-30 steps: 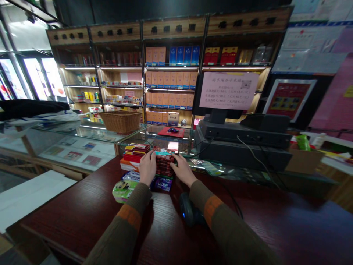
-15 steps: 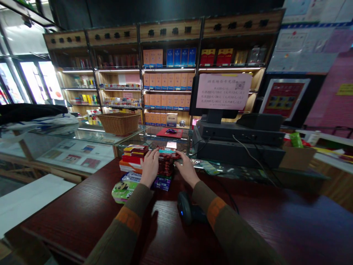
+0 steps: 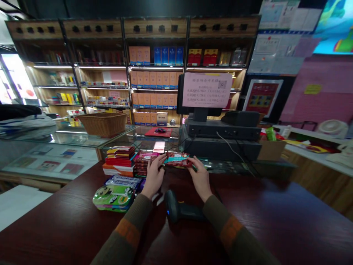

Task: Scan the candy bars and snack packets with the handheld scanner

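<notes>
A teal and dark-red snack packet [image 3: 177, 159] is held level above the table between both hands. The fingers of my left hand [image 3: 154, 176] close on its left end, while my right hand [image 3: 200, 177] pinches the right end. Just left of it stands a stack of similar dark-red packets [image 3: 142, 163], partly behind my left hand. Beside that are piled red and yellow packs [image 3: 119, 156]. Blue-purple packets [image 3: 122, 181] and a green panda-printed pack [image 3: 113, 197] lie in front. Below the hands rests a black barcode scanner [image 3: 176, 210], partly covered by my right sleeve.
A point-of-sale machine [image 3: 220, 134] with a pink paper sign [image 3: 206, 90] stands behind the table. A wicker basket [image 3: 103, 124] sits on the glass counter at left. Shelves of boxed goods [image 3: 154, 79] line the back wall.
The view has turned right. Both hands have moved right from the dark-red stack, taking the teal and dark-red packet away from it.
</notes>
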A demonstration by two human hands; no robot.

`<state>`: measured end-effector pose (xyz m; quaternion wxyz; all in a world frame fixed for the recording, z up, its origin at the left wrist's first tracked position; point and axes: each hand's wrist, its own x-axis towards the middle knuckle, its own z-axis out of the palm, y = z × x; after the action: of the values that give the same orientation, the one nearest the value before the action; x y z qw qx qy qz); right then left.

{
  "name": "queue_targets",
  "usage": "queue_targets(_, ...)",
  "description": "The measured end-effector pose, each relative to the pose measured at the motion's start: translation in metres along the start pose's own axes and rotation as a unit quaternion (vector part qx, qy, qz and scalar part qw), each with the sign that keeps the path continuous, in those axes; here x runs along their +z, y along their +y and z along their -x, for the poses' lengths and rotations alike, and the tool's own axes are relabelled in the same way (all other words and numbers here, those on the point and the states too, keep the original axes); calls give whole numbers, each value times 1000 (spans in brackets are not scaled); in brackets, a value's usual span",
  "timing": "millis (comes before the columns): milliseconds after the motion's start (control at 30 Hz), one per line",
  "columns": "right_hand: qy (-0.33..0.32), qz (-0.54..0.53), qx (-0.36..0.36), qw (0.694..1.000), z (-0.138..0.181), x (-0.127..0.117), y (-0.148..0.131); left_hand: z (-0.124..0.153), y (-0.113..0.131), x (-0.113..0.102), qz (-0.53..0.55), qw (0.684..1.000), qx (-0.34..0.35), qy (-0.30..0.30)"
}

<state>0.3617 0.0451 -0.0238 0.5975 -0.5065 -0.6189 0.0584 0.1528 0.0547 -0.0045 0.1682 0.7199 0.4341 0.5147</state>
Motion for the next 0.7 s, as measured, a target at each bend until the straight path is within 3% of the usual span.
queue_targets(367,29,19,9,999,30,-23,11,15,7,6,-89,995,36,26)
queue_targets(500,41,38,18,998,31,-29,14,17,5,10,-101,992,46,56)
queue_targets(700,55,33,13,998,27,-31,18,19,4,14,-96,993,47,51)
